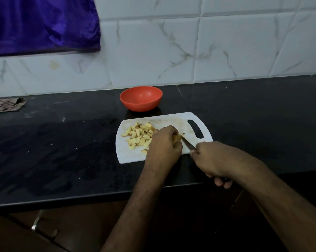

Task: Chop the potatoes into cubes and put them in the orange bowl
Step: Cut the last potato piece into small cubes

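Slicing on, my left hand (164,142) pinches the last potato piece (176,139) mid-cutting board (128,157), right hand (210,160) wrapped round the knife (188,144), cubes (139,136) heaped toward its left edge, orange bowl (140,98) behind still unfilled.

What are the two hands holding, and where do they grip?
The right hand grips a knife by its handle. The left hand holds a potato piece from above.
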